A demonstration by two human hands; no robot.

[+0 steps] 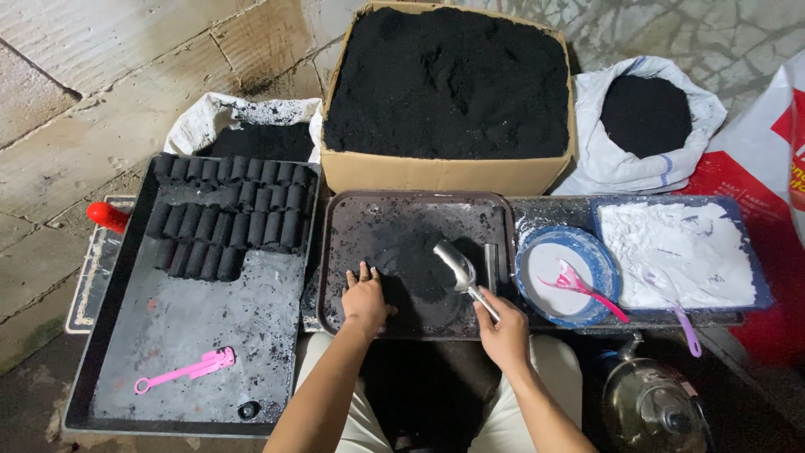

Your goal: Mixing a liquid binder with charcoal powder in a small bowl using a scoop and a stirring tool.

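Pressing your left hand [366,299] flat, fingers spread, on the black powder [415,267] heaped in the brown tray [332,252] before your knees, you hold nothing in that open palm. Your right hand [504,332] is closed around the thin handle of a metal tube press [464,273], whose cylindrical end tilts down over the powder heap near the tray's middle, just right of your left hand.

To the left, a large dark metal tray [184,327] carries rows of black cylindrical briquettes [226,220] packed side by side along its far end; a pink plastic tool [187,369] lies on its bare near part, well apart from the rows. A red handle [107,216] pokes out beyond that tray's left edge.

Behind the brown tray stands a cardboard box [444,172] filled to the brim with black powder, flanked by two white sacks, a left sack [220,113] and a right sack [620,164], each open on more dark powder.

To the right, a blue bowl [587,243] with a pink scoop [583,285] sits just beside a blue tray [746,252] of white powder, where a purple spoon [683,323] rests over the near rim. A metal kettle [650,403] stands on the ground near your right knee.
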